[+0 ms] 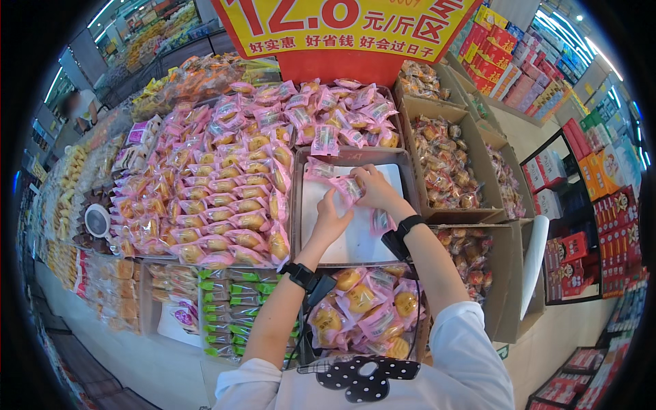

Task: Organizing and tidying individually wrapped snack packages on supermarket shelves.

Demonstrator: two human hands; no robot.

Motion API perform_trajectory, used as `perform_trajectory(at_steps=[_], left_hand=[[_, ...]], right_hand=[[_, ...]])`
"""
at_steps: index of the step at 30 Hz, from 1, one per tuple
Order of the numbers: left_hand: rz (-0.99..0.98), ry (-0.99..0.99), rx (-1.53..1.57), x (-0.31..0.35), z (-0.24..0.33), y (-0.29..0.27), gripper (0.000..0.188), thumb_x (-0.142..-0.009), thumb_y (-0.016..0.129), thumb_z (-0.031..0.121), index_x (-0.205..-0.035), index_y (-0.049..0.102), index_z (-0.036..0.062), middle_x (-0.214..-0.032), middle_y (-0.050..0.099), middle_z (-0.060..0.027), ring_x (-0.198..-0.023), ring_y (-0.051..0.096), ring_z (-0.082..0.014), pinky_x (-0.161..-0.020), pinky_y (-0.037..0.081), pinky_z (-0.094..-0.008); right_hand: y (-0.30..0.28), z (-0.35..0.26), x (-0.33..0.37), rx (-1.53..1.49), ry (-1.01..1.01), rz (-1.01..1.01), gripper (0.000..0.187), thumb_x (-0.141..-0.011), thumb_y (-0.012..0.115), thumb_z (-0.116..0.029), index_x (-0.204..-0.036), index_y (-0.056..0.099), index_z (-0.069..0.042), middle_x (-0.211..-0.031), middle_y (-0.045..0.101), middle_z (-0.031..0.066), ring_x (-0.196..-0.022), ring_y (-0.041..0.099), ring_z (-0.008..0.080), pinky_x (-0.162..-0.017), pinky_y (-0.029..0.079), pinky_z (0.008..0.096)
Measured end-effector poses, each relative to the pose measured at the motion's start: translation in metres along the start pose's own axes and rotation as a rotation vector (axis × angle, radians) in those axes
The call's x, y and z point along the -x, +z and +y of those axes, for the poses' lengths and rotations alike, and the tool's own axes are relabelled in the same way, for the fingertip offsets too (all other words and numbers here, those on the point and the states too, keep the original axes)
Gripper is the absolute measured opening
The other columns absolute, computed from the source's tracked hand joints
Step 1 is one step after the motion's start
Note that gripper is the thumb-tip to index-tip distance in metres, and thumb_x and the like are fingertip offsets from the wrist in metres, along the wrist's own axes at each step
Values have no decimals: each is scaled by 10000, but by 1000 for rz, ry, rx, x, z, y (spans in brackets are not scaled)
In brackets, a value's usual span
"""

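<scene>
Over a white-lined tray [352, 240], both my hands meet at a small pastry in a pink and clear wrapper [349, 190]. My right hand [376, 187] grips it from the right and far side, fingers bent over it. My left hand [331, 219] is closed at its near left end, with fingertips against the wrapper; part of the grip is hidden. Another pink-wrapped pastry [318, 169] lies at the tray's far left corner. A further wrapped pastry [380, 221] lies at the right side, partly behind my right wrist.
Rows of pink-wrapped pastries [225, 198] fill the left display, and more are heaped behind the tray. A near bin holds larger wrapped pastries [362, 298]. Cardboard boxes [471, 215] of wrapped snacks stand on the right. A yellow and red sign [342, 34] rises at the back.
</scene>
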State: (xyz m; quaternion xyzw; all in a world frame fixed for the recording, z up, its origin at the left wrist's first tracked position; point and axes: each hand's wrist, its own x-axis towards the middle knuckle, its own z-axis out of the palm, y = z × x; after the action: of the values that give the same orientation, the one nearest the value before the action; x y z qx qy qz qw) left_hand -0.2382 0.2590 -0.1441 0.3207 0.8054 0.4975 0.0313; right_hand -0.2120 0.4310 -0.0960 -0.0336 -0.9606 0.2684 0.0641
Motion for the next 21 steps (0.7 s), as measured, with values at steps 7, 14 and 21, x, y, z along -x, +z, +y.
perform_trajectory(at_steps=[7, 14, 21], left_hand=[[0, -439, 717, -8, 30, 0, 746, -764, 652, 227, -1284, 146, 53, -1180, 388, -187, -1010, 484, -245, -785, 451, -322], [217, -410, 935, -7, 19, -27, 606, -765, 616, 135, -1237, 247, 42, -1110, 421, -180, -978, 504, -238, -779, 464, -325], [-157, -388, 1533, -2, 35, -41, 590, -809, 460, 42, -1327, 202, 159, -1216, 389, -169, -1056, 502, -303, -818, 487, -448]], right_hand=[[6, 9, 13, -417, -147, 0, 628, -554, 732, -48, -1115, 453, -82, -1149, 418, 128, -1008, 478, 273, -877, 405, 340], [-25, -43, 20, -607, -124, -335, 729, -615, 705, -42, -1240, 333, -90, -1140, 439, 110, -998, 496, 203, -844, 430, 316], [-30, -14, 14, -1195, 433, -11, 536, -757, 606, -177, -1230, 385, -52, -1134, 490, 119, -955, 540, 177, -755, 479, 291]])
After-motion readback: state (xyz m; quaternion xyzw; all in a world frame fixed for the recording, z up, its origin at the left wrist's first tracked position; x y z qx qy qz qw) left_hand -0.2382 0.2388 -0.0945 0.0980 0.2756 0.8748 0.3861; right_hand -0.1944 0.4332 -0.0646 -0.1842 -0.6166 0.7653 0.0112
